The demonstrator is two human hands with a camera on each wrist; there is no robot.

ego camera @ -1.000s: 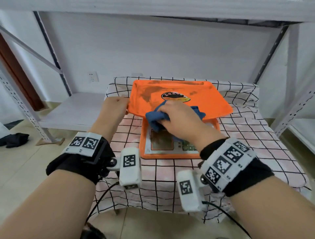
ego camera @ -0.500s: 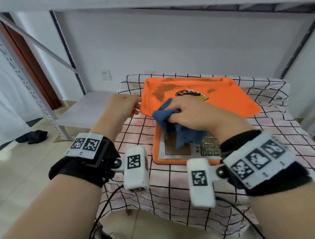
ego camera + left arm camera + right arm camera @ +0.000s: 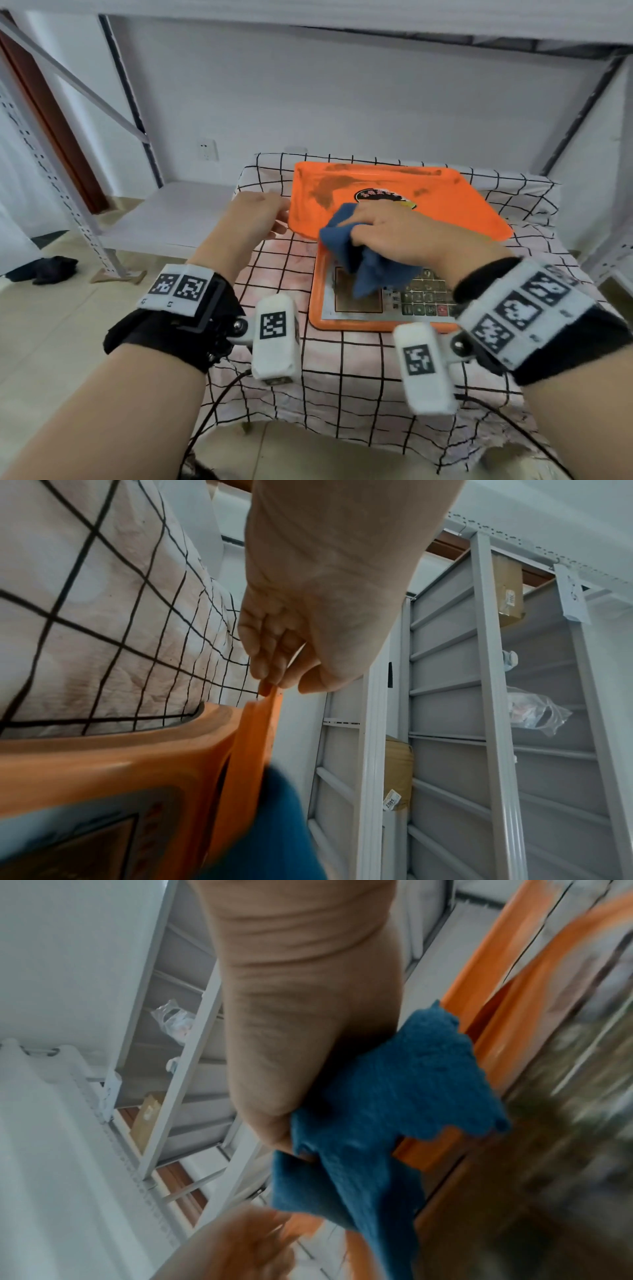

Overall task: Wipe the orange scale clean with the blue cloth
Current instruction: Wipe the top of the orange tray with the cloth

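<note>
A: Orange scale (image 3: 394, 246) is seen on the checked cloth (image 3: 342, 370) covering the counter. Brown smears are noted on its tilted tray.

B: Hands?

A: Blue cloth (image 3: 359, 260) is bunched in the curled right hand (image 3: 394, 233) and hangs over the display panel. The tray's left edge is pinched between thumb and fingertips of the left hand (image 3: 287, 653). The hands are held apart.

White wall (image 3: 342, 102) with a socket (image 3: 208, 149), grey metal shelving (image 3: 496, 723) holding cardboard boxes (image 3: 510, 588) and a plastic bag (image 3: 534, 712), beige tiled floor (image 3: 51, 325), dark rag (image 3: 44, 270) on it, brown door frame (image 3: 51, 120), checked tablecloth (image 3: 342, 377).
</note>
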